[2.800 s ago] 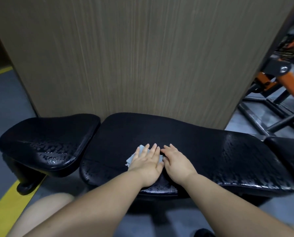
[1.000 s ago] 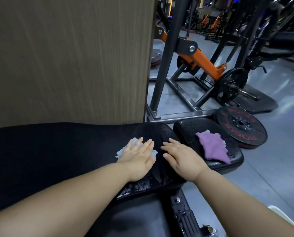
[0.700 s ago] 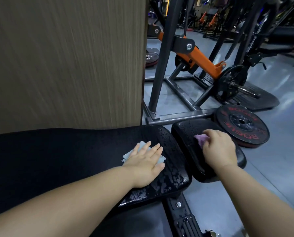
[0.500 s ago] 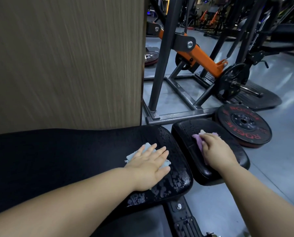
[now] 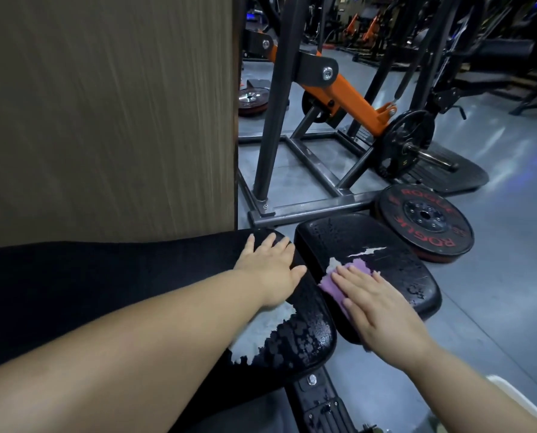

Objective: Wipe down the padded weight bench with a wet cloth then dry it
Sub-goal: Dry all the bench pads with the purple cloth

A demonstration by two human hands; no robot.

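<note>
**Bench, long pad** (image 5: 135,276): runs in from the left. Its near end is beaded with water, and the rest is too dark to tell wet from dry.

**Bench, small pad** (image 5: 370,242): sits just beside the long pad's end. It has droplets over its far and right parts and a bright glare streak in the middle.

**Left hand** (image 5: 270,267): your fingers are straight and spread, palm flat on the long pad's end. They grip nothing that shows.

**Pale patch** (image 5: 261,326): on the long pad by your left wrist. Cannot tell whether it is a cloth or glare on water.

**Right hand** (image 5: 376,304): your fingers are straight and close together, pressing the purple cloth flat. They are not curled round it.

**Purple cloth** (image 5: 332,284): on the small pad's near-left part, mostly under your right hand.

**Progress (judgement):** the wet wipe looks done at this end, since both pads carry water. If the purple cloth is the dry one, drying is only starting. That leaves most of the small pad, then the long pad's wet end and whatever lies beyond it.

**Also present:** plate (image 5: 423,220) on the floor, rack (image 5: 292,210), wood panel (image 5: 104,120).
</note>
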